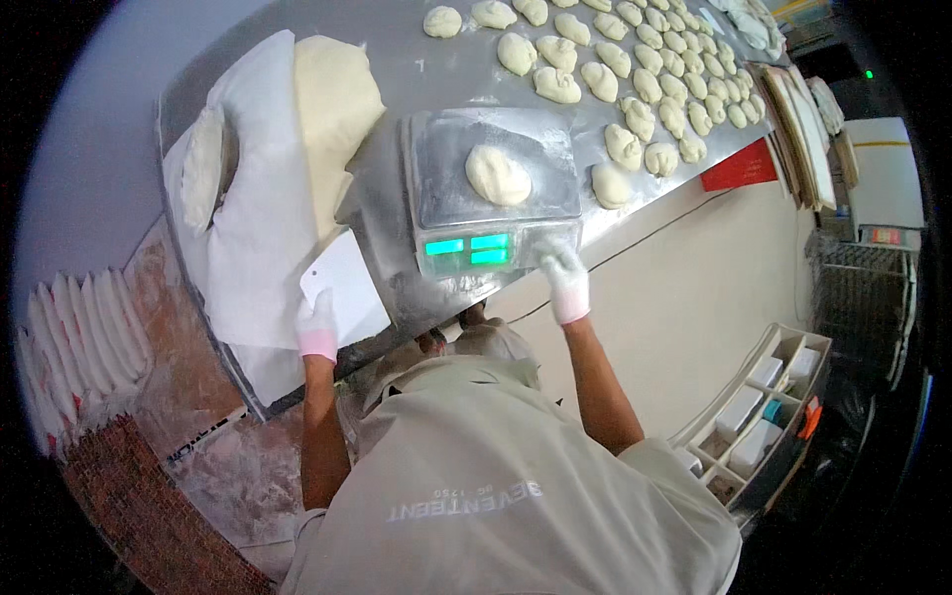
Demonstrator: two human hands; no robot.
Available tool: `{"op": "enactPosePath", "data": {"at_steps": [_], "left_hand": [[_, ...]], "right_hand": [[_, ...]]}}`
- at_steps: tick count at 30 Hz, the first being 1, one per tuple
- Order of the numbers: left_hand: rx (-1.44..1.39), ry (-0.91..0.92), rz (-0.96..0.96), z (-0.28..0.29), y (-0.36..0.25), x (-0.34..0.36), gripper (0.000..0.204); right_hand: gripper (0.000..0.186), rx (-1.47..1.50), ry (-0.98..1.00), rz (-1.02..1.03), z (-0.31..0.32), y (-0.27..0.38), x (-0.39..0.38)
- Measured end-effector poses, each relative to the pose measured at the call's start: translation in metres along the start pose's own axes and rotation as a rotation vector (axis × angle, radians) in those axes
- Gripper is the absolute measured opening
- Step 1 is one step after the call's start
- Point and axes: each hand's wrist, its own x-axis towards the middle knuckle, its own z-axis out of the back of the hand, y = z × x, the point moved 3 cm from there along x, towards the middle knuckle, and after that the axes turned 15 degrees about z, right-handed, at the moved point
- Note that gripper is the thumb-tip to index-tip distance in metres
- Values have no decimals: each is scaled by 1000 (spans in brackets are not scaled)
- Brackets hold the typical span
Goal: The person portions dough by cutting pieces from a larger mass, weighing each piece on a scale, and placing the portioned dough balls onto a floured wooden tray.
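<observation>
My left hand (317, 327), in a white glove with a pink cuff, is closed on a flat white dough scraper (352, 288) beside the large dough mass (337, 99). A white cloth (260, 268) covers part of that dough. To its right, a digital scale (426, 203) with lit green displays bears one lump of dough (499, 176) on its metal platform. My right hand (565, 280), gloved as well, is by the scale's lower right corner. Its fingers are blurred, and whether they are open or closed does not show.
Several rows of dough pieces (600, 81) cover the far right of the metal table (397, 45). A red box (741, 166) and upright boards (796, 134) stand beyond its right edge. At lower right is a compartmented bin (709, 451) with white containers. Stacked white sacks (94, 332) lie at left.
</observation>
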Motion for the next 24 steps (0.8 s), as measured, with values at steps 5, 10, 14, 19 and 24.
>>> {"op": "enactPosePath", "data": {"at_steps": [5,10,14,19,24], "left_hand": [[514,-117,-45,19,17,3,31],[392,-180,-57,65,24,17,31],[829,-224,-114,91,15,24,38],[971,-217,-10,82,3,24,39],[847,-181,-121,80,9,34,39]], "right_hand": [[31,-47,348,-124,-56,-46,-55],[30,-116,627,-53,-113,-59,-69],[31,-139,725,-10,-156,-62,-71],[31,-152,807,-64,-185,-48,-76],[33,-208,830,-45,-196,-51,-83]]}}
